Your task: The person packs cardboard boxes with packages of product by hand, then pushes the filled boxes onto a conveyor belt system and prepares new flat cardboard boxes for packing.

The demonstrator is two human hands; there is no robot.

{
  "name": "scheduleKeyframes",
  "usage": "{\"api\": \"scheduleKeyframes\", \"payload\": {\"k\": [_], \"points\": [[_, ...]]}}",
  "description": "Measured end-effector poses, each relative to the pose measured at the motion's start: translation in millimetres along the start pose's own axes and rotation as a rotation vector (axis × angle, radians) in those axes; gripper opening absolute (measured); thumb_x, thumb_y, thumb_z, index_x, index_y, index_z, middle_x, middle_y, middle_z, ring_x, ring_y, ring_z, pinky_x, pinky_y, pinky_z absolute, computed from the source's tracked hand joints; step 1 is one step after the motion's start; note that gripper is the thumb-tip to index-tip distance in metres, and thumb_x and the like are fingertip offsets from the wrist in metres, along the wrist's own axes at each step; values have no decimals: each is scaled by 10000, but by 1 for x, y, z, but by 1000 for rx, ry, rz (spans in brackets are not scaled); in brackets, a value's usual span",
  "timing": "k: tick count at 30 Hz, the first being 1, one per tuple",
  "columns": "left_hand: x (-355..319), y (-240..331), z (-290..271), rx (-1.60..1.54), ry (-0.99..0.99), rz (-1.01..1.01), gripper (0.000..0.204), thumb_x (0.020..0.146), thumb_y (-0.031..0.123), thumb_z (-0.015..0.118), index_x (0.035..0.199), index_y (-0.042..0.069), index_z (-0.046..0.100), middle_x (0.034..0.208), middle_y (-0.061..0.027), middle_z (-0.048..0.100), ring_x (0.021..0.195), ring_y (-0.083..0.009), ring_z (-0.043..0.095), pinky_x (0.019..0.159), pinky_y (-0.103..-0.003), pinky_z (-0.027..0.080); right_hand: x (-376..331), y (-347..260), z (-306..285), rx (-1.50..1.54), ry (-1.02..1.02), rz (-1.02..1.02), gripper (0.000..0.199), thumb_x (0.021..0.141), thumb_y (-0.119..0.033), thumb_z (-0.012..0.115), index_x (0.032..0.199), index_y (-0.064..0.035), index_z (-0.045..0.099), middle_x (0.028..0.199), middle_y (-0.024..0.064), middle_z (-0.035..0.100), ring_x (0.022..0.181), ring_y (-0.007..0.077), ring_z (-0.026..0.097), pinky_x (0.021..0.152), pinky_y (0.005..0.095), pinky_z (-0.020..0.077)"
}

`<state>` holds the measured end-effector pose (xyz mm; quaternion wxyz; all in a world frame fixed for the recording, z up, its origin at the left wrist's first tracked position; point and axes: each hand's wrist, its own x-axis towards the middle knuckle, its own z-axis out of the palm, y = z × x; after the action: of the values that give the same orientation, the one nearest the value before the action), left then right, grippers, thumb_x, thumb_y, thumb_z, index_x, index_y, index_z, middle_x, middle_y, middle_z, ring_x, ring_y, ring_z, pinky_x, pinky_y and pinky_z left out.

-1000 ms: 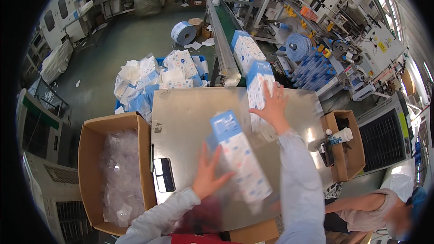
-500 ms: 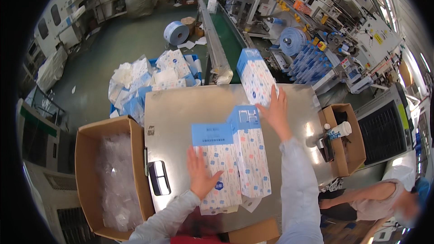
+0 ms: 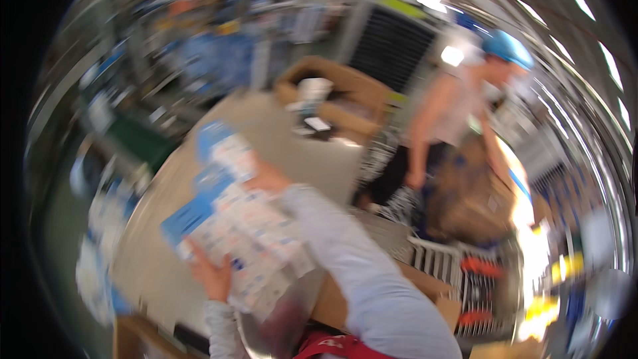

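Note:
Blue-and-white patterned tissue packs lie side by side on the metal table (image 3: 156, 189), blurred by motion. My left hand (image 3: 211, 275) rests on the left side of the nearest pack (image 3: 206, 229), thumb apart from its fingers: it is open. Beside that lies a second pack (image 3: 249, 209), partly over the first one's edge. At its far end is a third pack (image 3: 229, 151), with my right hand (image 3: 267, 177) against its right side. The right hand's fingers are smeared and partly hidden, so its grip is unclear.
A cardboard box (image 3: 365, 116) with a white cup (image 3: 312, 92) stands at the table's far right. Another cardboard box (image 3: 143, 336) is at lower left. A person in a blue cap (image 3: 508, 50) bends over a large carton (image 3: 468, 193) on the right. White slatted crates (image 3: 432, 259) stand nearby.
The whole view has swung to the right, bringing the person and crates further in. My right hand and the third pack have come closer to the other packs. My left hand stays on the nearest pack.

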<state>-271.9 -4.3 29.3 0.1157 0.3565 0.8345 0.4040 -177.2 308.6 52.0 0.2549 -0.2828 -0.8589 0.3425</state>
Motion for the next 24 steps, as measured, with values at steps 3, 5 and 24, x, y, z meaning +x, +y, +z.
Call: {"api": "scheduleKeyframes", "payload": {"k": [3, 5, 24], "points": [[24, 7, 30, 324, 125, 206, 1100, 658, 62, 692, 1528, 137, 23, 1560, -201, 139, 1351, -486, 265, 1126, -546, 157, -25, -17, 10, -400, -20, 360, 1157, 626, -351, 749, 1504, -20, 73, 1223, 363, 474, 1164, 525, 449, 1033, 555, 324], [34, 15, 30, 280, 168, 327, 1066, 649, -14, 633, 1527, 126, 46, 1553, -203, 169, 1370, -465, 249, 1139, -501, 165, -56, -29, 25, -507, 151, 390, 1153, 673, -398, 741, 1506, -26, 36, 1182, 335, 479, 1084, 493, 496, 875, 608, 416], [9, -58, 3, -686, -340, -370, 719, 789, 185, 763, 1383, 11, 398, 1258, -135, 561, 1077, -250, 595, 919, -352, 505, -221, -79, -29, -451, 92, 423, 933, 773, -362, 652, 1473, 24, 170, 1077, 244, 533, 900, 341, 573, 773, 443, 490]]}}
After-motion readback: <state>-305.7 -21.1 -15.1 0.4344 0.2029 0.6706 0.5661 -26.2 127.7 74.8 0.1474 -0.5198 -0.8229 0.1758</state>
